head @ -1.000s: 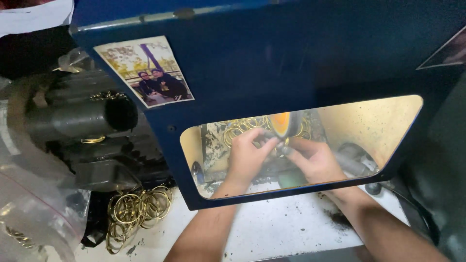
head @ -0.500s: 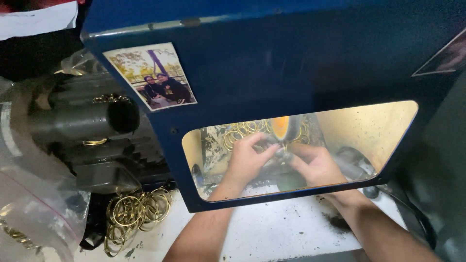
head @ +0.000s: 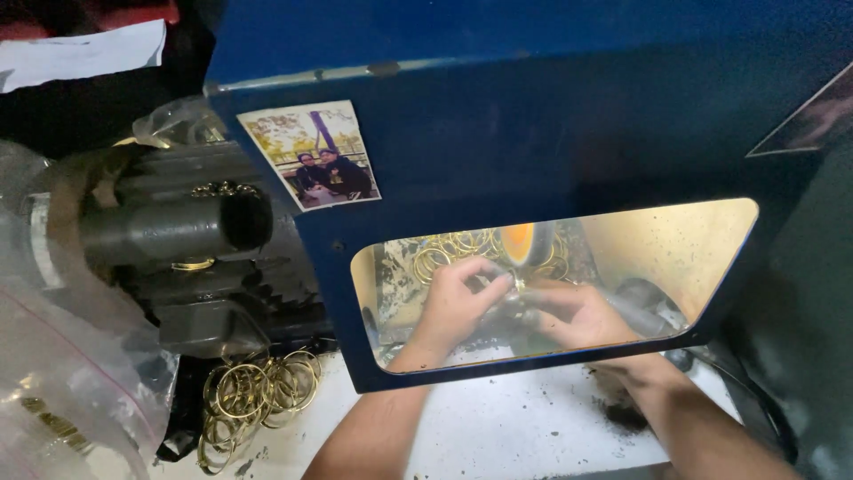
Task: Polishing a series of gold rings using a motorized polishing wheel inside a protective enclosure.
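left hand + right hand pinch small ring together, steadying it at orange wheel | behind blue guard's window; shields debris | spare gold rings heaped left

We see a machine hood of dark blue painted metal, smooth with a dull sheen, and a clear, slightly hazy window set in it. A glossy paper photograph sticks to the hood. Through the window an orange wheel looks matt. Thin brass-coloured metal rings shine on the white, gritty bench. The motor is dark, dusty cast metal. Crinkled clear plastic bags gleam at the left edge.
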